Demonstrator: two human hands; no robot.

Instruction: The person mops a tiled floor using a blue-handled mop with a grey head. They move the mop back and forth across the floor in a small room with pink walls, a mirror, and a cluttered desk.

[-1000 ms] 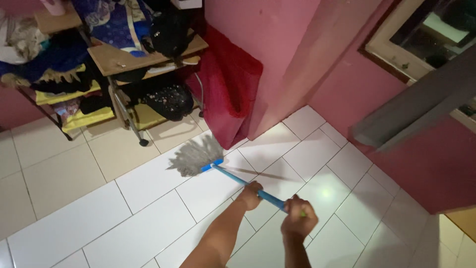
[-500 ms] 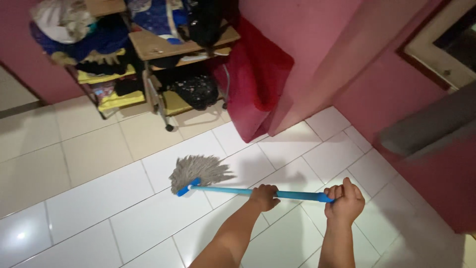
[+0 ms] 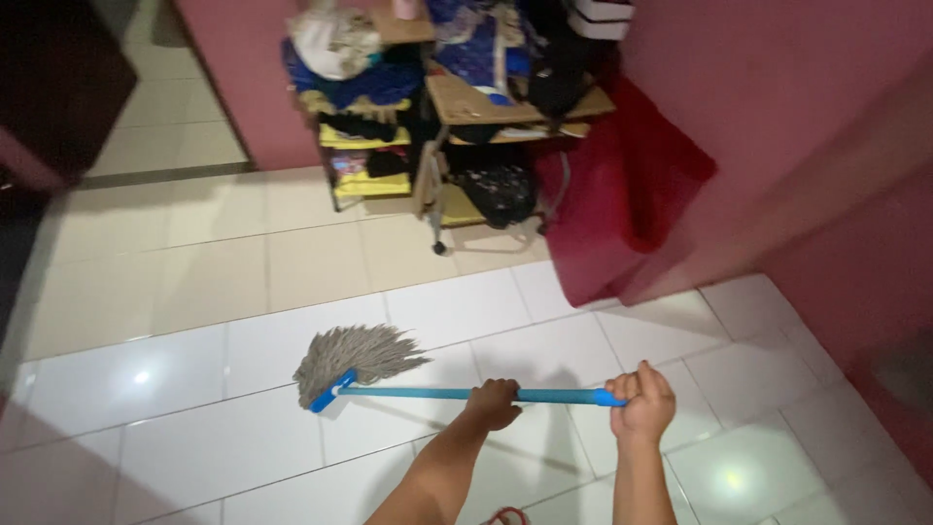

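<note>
- We see the mop (image 3: 389, 374) low centre of frame, blue handle (image 3: 437, 394) running roughly level, grey string head (image 3: 355, 352) spread on the white floor tiles (image 3: 194, 389) at centre left.
- Left hand (image 3: 491, 402) wrapped mid-handle, fingers clamped round it.
- Right hand (image 3: 641, 403) fisted on the handle's end, right of centre.
- Cluttered shelf cart (image 3: 457, 117) top centre; red cloth (image 3: 622, 194) beside it against the pink wall (image 3: 777, 97).
</note>
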